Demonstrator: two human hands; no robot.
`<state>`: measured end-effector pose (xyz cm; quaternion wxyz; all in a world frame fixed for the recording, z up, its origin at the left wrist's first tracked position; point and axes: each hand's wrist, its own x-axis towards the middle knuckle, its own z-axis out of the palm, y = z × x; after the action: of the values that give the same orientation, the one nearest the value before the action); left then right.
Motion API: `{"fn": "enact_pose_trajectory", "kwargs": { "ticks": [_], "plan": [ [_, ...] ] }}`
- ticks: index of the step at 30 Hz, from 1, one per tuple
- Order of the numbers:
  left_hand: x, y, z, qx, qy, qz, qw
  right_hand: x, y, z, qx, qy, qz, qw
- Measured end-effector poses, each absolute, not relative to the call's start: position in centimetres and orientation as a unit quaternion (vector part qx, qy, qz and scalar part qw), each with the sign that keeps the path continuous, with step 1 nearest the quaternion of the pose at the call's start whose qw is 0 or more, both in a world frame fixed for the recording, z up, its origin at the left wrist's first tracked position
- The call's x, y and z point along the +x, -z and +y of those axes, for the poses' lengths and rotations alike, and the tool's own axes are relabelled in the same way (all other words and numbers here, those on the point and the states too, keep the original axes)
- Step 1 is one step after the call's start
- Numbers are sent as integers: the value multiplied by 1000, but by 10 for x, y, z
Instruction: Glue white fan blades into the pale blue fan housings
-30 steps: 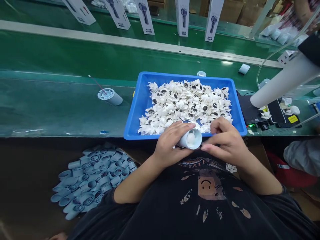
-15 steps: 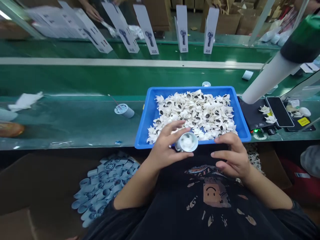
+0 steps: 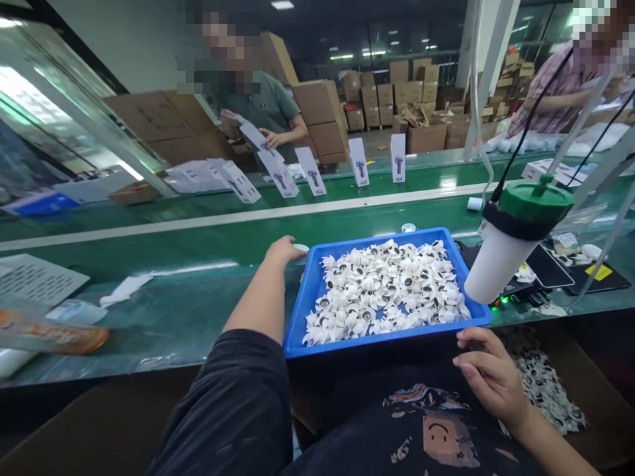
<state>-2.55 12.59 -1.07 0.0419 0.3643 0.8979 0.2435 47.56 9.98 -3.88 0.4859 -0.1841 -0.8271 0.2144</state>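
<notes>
My left hand [image 3: 284, 252] reaches out over the green conveyor belt [image 3: 198, 291] beside the far left corner of the blue tray [image 3: 387, 338]. Its fingers curl over a small white cylinder [image 3: 300, 248], which is mostly hidden by the hand. The tray holds a heap of white fan impellers [image 3: 387, 291]. My right hand [image 3: 489, 373] hovers near my body just below the tray's front right corner. Its fingers are loosely bent and apart, and nothing is in them.
A white hanging tool with a green cap [image 3: 503, 261] dangles over the tray's right edge. Black pads and a phone [image 3: 550, 268] lie to the right. White product boxes [image 3: 357, 162] stand across the belt, where a co-worker [image 3: 258, 106] handles one. More impellers [image 3: 543, 387] fill a carton at lower right.
My left hand carried the white cylinder from in front of my chest out to the belt left of the tray. My right hand let go and dropped back. The view tilted upward.
</notes>
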Motion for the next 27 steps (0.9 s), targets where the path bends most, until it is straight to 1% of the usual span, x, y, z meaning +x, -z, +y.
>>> {"fn": "enact_pose_trajectory", "kwargs": {
  "ticks": [3, 7, 12, 16, 18, 22, 24, 27],
  "plan": [
    [-17, 21, 146, 329, -207, 916, 102, 479, 39, 98, -191, -211, -825, 487],
    [-12, 29, 156, 319, -192, 921, 118, 487, 42, 97, -216, -218, -819, 485],
    [-25, 13, 139, 339, -206, 914, 88, 489, 43, 99, -223, -232, -818, 476],
    [-39, 4, 94, 335, -195, 920, 59, 484, 45, 106, -200, -252, -828, 459],
    [-39, 10, 67, 323, -176, 928, 62, 480, 46, 109, -186, -257, -830, 459],
    [-23, 38, 23, 323, -148, 932, 65, 470, 46, 114, -154, -264, -835, 457],
    [-14, 45, 5, 320, -140, 936, 33, 466, 44, 115, -138, -267, -840, 452],
    [-4, 40, -20, 305, -140, 942, -25, 466, 41, 114, -122, -261, -847, 447]
  ]
}}
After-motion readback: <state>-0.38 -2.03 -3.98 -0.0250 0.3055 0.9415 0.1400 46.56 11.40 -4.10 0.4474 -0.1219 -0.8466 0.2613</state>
